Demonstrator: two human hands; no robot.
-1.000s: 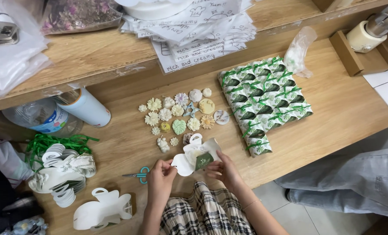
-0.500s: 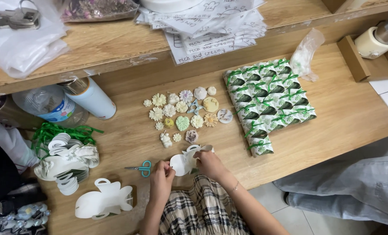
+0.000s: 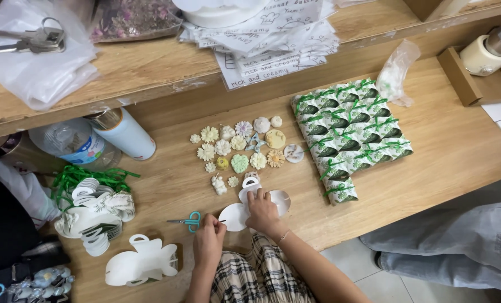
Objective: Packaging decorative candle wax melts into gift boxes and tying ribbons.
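both hands, left hand and right hand, press closed on one flat white box blank; beyond the right hand, finished green-ribboned boxes sit in rows; left of the left hand, blank stack unfolded.

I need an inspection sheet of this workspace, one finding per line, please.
Surface: wooden table, shelf above.
Job's things: white paper cutout, flat on the table.
Clutter: small soap flowers, green-ribboned packets, scissors, cutout stack, bottles, keys.
Grippers: left hand at the cutout's edge; right hand pressing on it.
Cables: nothing seen.
Surroundings: another person's legs at right.
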